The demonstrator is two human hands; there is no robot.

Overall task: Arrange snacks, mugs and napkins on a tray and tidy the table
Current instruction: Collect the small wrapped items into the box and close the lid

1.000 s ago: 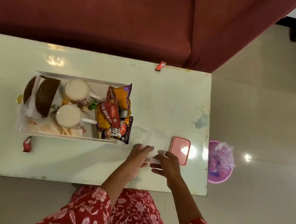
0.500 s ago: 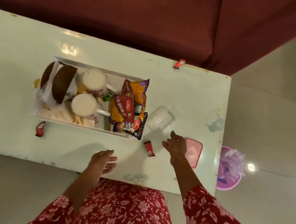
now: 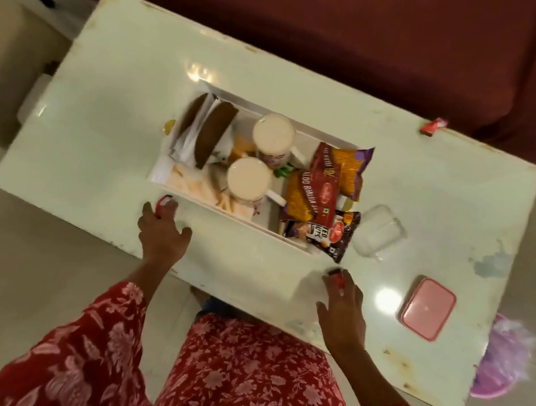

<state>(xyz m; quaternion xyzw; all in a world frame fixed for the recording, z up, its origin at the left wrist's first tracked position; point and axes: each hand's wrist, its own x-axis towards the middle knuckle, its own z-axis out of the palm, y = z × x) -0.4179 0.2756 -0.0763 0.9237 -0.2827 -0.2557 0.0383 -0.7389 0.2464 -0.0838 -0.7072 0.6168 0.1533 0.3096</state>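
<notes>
Left hand [image 3: 162,235] fingers on red wrapper [image 3: 163,204]; right hand [image 3: 343,306] likewise

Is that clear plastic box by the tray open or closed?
Open. The clear container beside the tray has no lid on it; its pink lid lies apart on the table.

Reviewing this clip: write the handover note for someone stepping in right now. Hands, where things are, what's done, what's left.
Left hand: fingers on a red wrapper by the tray's near edge; grip unclear.
Right hand: fingertips on a second red wrapper; grip unclear.
Tray: holds two mugs, snack packets and napkins.
Done: tray appears loaded.
Left: a third red wrapper at the far table edge, clear container and pink lid loose on the table; a pink bin stands at the right end.
</notes>
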